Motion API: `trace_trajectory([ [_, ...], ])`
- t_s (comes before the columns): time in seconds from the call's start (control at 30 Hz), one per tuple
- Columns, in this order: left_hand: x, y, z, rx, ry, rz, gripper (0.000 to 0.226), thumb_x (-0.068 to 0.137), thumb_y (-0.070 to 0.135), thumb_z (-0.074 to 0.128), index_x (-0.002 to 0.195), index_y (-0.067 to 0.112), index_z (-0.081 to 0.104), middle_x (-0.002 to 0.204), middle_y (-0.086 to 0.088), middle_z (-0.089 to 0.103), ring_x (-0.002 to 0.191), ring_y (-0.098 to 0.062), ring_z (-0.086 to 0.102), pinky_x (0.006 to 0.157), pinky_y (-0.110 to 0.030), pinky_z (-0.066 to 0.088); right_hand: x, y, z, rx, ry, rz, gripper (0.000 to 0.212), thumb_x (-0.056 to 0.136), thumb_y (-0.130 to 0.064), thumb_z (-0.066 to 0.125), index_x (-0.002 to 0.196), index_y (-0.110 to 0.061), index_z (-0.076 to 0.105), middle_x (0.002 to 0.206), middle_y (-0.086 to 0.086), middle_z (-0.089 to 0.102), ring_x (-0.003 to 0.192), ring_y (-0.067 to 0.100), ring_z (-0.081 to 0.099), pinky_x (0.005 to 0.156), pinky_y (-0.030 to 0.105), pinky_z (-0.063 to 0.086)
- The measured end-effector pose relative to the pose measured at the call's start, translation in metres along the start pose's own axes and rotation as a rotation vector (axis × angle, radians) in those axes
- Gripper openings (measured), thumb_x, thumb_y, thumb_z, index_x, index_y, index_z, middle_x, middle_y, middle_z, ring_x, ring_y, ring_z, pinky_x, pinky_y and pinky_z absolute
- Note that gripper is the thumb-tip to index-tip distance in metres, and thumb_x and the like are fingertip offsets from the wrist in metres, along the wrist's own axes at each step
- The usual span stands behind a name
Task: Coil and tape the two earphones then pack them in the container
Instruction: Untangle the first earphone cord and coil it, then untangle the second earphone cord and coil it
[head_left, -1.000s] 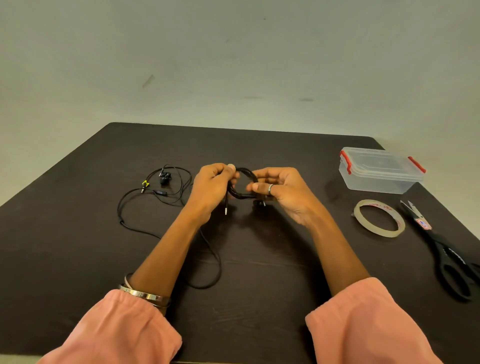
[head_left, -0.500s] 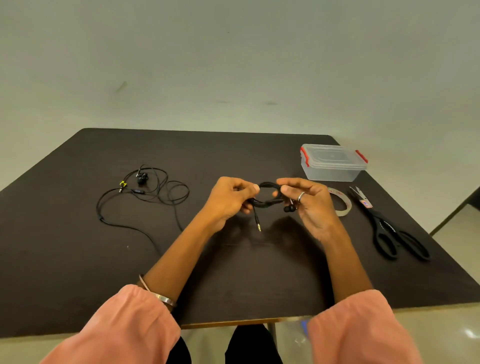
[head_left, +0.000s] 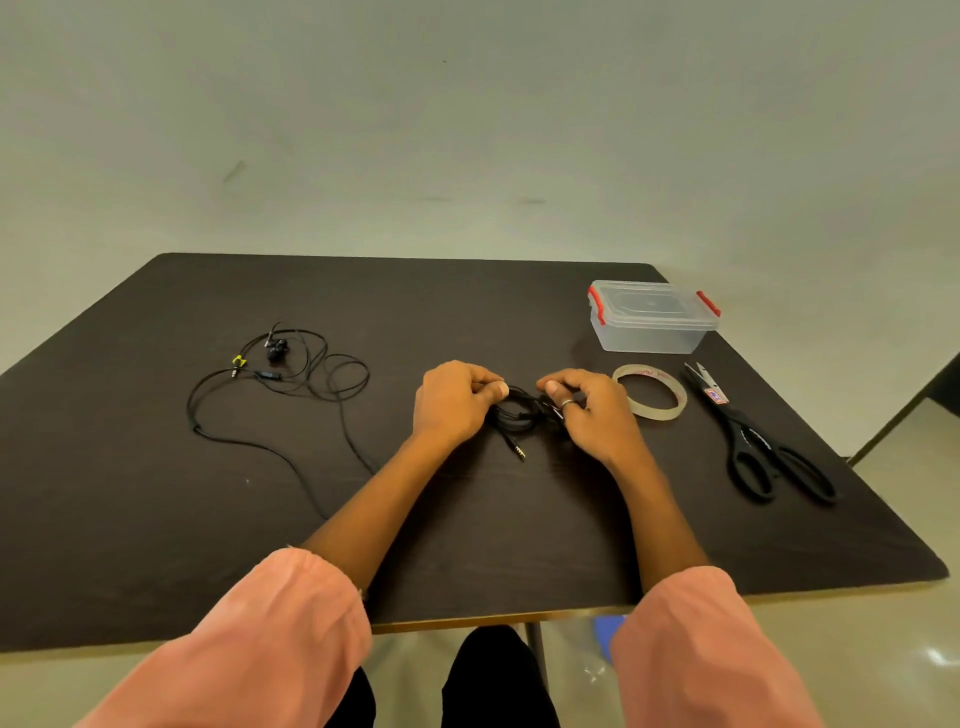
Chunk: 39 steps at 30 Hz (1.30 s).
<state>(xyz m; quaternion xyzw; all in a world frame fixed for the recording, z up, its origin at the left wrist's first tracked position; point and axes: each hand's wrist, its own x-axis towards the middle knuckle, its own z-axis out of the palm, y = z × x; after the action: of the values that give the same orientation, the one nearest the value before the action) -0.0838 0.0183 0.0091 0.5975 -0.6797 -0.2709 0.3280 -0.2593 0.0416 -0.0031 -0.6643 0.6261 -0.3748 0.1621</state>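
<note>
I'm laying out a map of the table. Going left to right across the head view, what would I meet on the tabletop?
Loose earphone → left hand → coiled earphone held between both hands → right hand → tape roll → scissors. The container sits farther back, above the tape, so its place overlaps.

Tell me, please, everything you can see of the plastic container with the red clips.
The container is a small rectangular box of clear plastic, closed by a clear lid with a red clip at each short end. It stands upright and looks empty at the table's far right corner, just beyond the tape roll and the scissors. Neither hand touches it.
</note>
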Motion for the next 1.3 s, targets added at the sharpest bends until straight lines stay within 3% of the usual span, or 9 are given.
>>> trace_trajectory([
  [0.13,0.000,0.002,0.001,-0.002,0.000,-0.015,0.023,0.093,0.032,0.061,0.112,0.023,0.071,0.110,0.004,0.071,0.104,-0.013,0.062,0.083,-0.024,0.044,-0.003,-0.006,-0.002,0.129,0.055,0.044,0.023,0.099,-0.015,0.049,0.107,-0.013,0.070,0.104,-0.002,0.070,0.098,0.006,0.060,0.085,0.019,0.045],
  [0.3,0.000,0.000,-0.007,-0.144,-0.076,-0.054,0.024,0.091,0.023,0.065,0.114,0.020,0.069,0.098,0.002,0.068,0.100,-0.011,0.062,0.089,-0.023,0.045,-0.003,-0.007,-0.002,0.181,0.102,0.024,0.025,0.099,-0.016,0.047,0.109,-0.014,0.070,0.101,-0.005,0.070,0.101,0.006,0.061,0.083,0.013,0.043],
  [0.43,-0.005,0.001,-0.018,-0.107,-0.177,0.070,0.024,0.093,0.016,0.061,0.115,0.023,0.070,0.101,0.006,0.066,0.088,0.000,0.056,0.089,-0.019,0.043,-0.004,-0.010,-0.001,0.169,0.147,-0.010,0.024,0.099,-0.018,0.049,0.108,-0.012,0.071,0.104,-0.003,0.071,0.100,0.007,0.061,0.078,0.008,0.041],
  [0.6,-0.006,0.001,-0.020,0.056,-0.242,0.285,0.020,0.085,0.017,0.071,0.104,0.022,0.075,0.102,0.002,0.058,0.087,-0.008,0.053,0.082,-0.017,0.040,-0.005,-0.011,-0.002,0.179,0.122,-0.009,0.023,0.098,-0.016,0.050,0.107,-0.013,0.072,0.102,-0.004,0.071,0.090,-0.004,0.059,0.073,0.005,0.041],
  [0.73,-0.006,-0.001,-0.016,0.148,-0.226,0.278,0.017,0.079,0.014,0.076,0.092,0.024,0.077,0.109,0.002,0.046,0.099,-0.016,0.052,0.092,-0.033,0.048,-0.005,-0.010,-0.002,0.155,0.109,-0.012,0.022,0.097,-0.014,0.052,0.105,-0.013,0.072,0.101,-0.004,0.071,0.092,0.000,0.059,0.075,0.005,0.040],
  [0.87,-0.007,0.001,-0.022,0.132,-0.226,0.256,0.020,0.080,0.004,0.073,0.094,0.017,0.078,0.098,0.008,0.053,0.081,-0.006,0.056,0.083,-0.022,0.046,-0.003,-0.011,-0.001,0.151,0.090,0.030,0.022,0.097,-0.015,0.053,0.106,-0.011,0.072,0.103,-0.002,0.071,0.095,0.004,0.060,0.076,0.007,0.041],
  [1.0,-0.009,0.002,-0.024,0.092,-0.247,0.212,0.028,0.082,0.003,0.071,0.102,0.021,0.076,0.102,-0.001,0.066,0.073,-0.004,0.057,0.083,-0.021,0.047,-0.003,-0.010,0.001,0.145,0.049,0.068,0.021,0.095,-0.011,0.054,0.108,-0.011,0.071,0.106,0.001,0.071,0.101,0.011,0.063,0.087,0.023,0.048],
  [1.13,-0.011,0.000,-0.027,0.058,-0.270,0.204,0.034,0.081,0.004,0.072,0.107,0.027,0.073,0.102,-0.010,0.068,0.063,-0.006,0.056,0.070,-0.016,0.043,-0.003,-0.011,0.001,0.147,0.062,0.084,0.019,0.095,-0.017,0.056,0.106,-0.013,0.071,0.103,0.001,0.071,0.098,0.014,0.062,0.086,0.029,0.050],
  [1.3,-0.012,-0.002,-0.038,0.081,-0.270,0.216,0.043,0.081,0.003,0.072,0.116,0.028,0.069,0.134,-0.005,0.053,0.063,-0.009,0.062,0.063,-0.013,0.046,-0.004,-0.015,0.002,0.158,0.186,0.073,0.024,0.096,-0.023,0.055,0.111,-0.013,0.070,0.108,0.000,0.069,0.102,0.014,0.058,0.086,0.031,0.050],
])
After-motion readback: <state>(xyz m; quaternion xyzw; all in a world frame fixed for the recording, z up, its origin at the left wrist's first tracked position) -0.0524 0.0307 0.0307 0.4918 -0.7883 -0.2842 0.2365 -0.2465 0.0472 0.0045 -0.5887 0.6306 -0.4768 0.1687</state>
